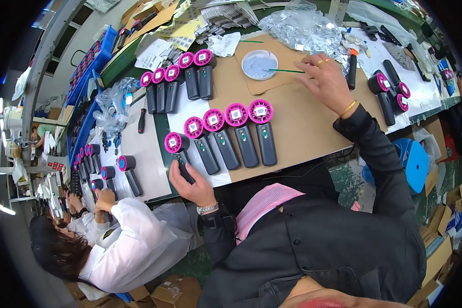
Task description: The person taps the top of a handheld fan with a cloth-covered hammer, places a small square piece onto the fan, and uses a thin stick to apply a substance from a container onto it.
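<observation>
The left hand (192, 186) is partly closed about the dark grey handle of a pink-headed device (173, 142), which lies at the near edge of the table (154, 177), at the left end of a row; its fingers and thumb lie along the handle's lower part. The right hand (321, 82) is half open above a cardboard sheet (287, 95), its fingers extended around the outer end of a thin green stick (290, 71); whether they grip it cannot be told. The stick's other end rests in a shallow white dish (248, 76) of pale grey-blue paste. Four similar devices (236, 114) continue the row rightward, each showing a green part at the top of its handle. Behind them stand five more pink-headed units (172, 73), with a screwdriver (142, 121) to their left. Beyond the dish is a heap of clear plastic bags (303, 28). At left, a co-worker in a white sleeve (143, 220) handles another device.
</observation>
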The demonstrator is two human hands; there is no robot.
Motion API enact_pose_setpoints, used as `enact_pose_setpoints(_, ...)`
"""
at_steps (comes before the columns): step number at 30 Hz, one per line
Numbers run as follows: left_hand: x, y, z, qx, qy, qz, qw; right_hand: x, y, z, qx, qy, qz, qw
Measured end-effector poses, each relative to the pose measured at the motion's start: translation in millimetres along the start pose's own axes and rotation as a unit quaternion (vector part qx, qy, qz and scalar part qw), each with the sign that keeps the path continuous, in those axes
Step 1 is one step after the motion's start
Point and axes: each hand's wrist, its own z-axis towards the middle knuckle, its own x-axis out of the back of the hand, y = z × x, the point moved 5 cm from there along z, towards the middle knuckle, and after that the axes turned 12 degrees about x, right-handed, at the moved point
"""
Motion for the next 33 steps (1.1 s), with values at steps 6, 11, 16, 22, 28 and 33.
enact_pose_setpoints(6,-1,2,1,0.004,0.005,0.014,1.000,-8,-18,27,-0.311,0.043,0.742,0.592)
enact_pose_setpoints(11,-1,7,-2,0.006,-0.011,0.021,1.000,-34,-33,61,-0.278,0.058,0.904,0.321)
enact_pose_setpoints(16,-5,5,-5,0.012,-0.019,0.046,0.999,-56,-48,60,-0.311,0.040,0.915,0.256)
enact_pose_setpoints(22,-11,2,-4,0.068,-0.001,-0.010,0.998,-66,-46,46,-0.335,0.038,0.858,0.388)
enact_pose_setpoints(28,6,30,14,0.008,0.022,0.013,1.000,-72,-50,33,-0.320,0.031,0.841,0.434)
enact_pose_setpoints(33,-6,124,119,-0.148,-0.070,0.056,0.985,-64,-43,28,-0.329,0.050,0.848,0.413)
